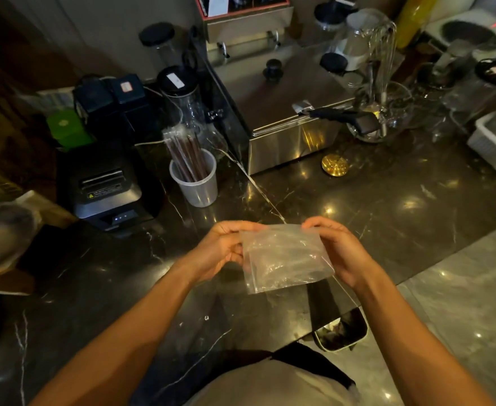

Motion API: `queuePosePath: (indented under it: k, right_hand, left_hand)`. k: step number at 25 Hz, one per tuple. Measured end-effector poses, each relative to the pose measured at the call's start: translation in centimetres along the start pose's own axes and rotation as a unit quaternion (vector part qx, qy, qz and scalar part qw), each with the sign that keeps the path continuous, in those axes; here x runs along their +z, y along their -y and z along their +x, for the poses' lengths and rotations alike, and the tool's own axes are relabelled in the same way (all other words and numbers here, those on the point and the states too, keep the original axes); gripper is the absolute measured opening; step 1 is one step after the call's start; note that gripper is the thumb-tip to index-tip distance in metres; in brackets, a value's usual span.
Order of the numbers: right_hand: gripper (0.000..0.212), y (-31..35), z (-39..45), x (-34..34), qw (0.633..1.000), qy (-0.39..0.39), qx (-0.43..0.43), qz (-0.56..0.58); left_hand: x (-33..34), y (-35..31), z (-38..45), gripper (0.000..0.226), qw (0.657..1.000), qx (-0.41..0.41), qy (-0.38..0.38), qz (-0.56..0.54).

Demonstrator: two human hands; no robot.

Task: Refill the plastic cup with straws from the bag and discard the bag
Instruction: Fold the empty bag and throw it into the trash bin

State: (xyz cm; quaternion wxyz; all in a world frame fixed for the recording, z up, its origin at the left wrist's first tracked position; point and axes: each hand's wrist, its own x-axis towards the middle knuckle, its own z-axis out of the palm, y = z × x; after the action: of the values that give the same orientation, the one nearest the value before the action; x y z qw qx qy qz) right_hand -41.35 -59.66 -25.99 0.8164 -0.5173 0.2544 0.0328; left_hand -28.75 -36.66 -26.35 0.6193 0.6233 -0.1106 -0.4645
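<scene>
Clear plastic bag [285,257], apparently empty, is pinched at both top corners by left hand [222,250] & right hand [339,249] above the counter [387,206], probably for folding; straws [186,155] already fill plastic cup [198,183] w/ bin [342,332] below.

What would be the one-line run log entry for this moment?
stage: bag emptied, not discarded | left hand: holds plastic bag | right hand: holds same bag | straws: upright in plastic cup | next: likely discard bag

Straws [187,155] stood in plastic cup [196,183], right of receipt printer [109,189], left of steel fryer [282,112]; bag [285,256] held nearer, over countertop [387,206].
</scene>
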Motion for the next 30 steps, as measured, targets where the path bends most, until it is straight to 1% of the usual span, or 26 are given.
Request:
queuePosePath:
  k: [2,3,4,6,9,11,13,15,17,19,21,23,24,25,27,30]
  right_hand:
    - [0.029,0.0,-0.2,-0.2,1.0,-0.01,0.01,-0.013]
    - [0.038,-0.1,-0.3,-0.2,1.0,-0.007,0.023,-0.011]
    - [0.048,-0.2,-0.4,-0.1,0.999,0.001,0.036,-0.005]
    - [0.064,-0.3,-0.5,0.1,0.998,0.025,0.052,0.016]
    - [0.076,-0.5,-0.4,0.6,0.994,0.08,0.065,0.027]
    - [0.076,-0.8,-0.1,1.1,0.993,0.087,0.074,-0.008]
    - [0.068,-1.3,0.3,1.2,0.994,0.069,0.072,-0.044]
    - [0.057,-1.7,0.7,1.6,0.995,0.054,0.063,-0.053]
    - [0.051,-1.7,0.7,2.2,0.996,0.049,0.062,-0.031]
    - [0.045,-1.6,0.8,2.9,0.996,0.058,0.073,-0.009]
    - [0.042,-1.9,1.0,3.3,0.993,0.065,0.098,-0.01]
    - [0.046,-2.4,1.3,3.6,0.992,0.06,0.104,-0.034]
    - [0.048,-2.6,1.4,3.8,0.993,0.056,0.098,-0.045]
    - [0.049,-2.9,1.5,4.0,0.994,0.054,0.087,-0.049]
    - [0.049,-3.3,1.7,4.2,0.995,0.052,0.065,-0.045]
    - [0.043,-3.2,1.8,3.9,0.996,0.046,0.054,-0.062]
  left_hand:
    - [0.2,-0.5,0.0,0.044,0.998,0.023,-0.006,0.061]
    - [0.2,-0.8,0.0,0.042,0.996,0.041,-0.006,0.077]
    - [0.3,-1.1,-0.1,0.04,0.995,0.057,-0.005,0.076]
    - [0.3,-1.4,-0.3,0.038,0.997,0.063,-0.013,0.036]
    - [0.3,-1.0,-0.4,0.027,0.997,0.047,-0.065,0.015]
    - [0.3,-0.3,-0.4,0.029,0.995,0.035,-0.097,-0.002]
    - [0.2,0.5,-0.5,0.038,0.992,0.026,-0.118,-0.042]
    - [0.1,1.2,-0.7,0.046,0.988,0.016,-0.119,-0.099]
    - [0.3,1.8,-0.8,0.05,0.986,0.009,-0.108,-0.127]
    - [0.5,2.4,-0.8,0.049,0.984,0.014,-0.128,-0.124]
    - [0.5,2.6,-0.8,0.043,0.978,0.022,-0.164,-0.126]
    - [0.7,2.7,-0.7,0.034,0.972,0.029,-0.194,-0.13]
    - [0.9,2.8,-0.7,0.033,0.97,0.026,-0.205,-0.13]
    - [1.2,2.8,-0.8,0.036,0.969,0.02,-0.212,-0.123]
    - [1.6,3.1,-1.0,0.045,0.975,0.012,-0.2,-0.095]
    - [1.4,3.4,-1.2,0.047,0.982,0.023,-0.185,-0.01]
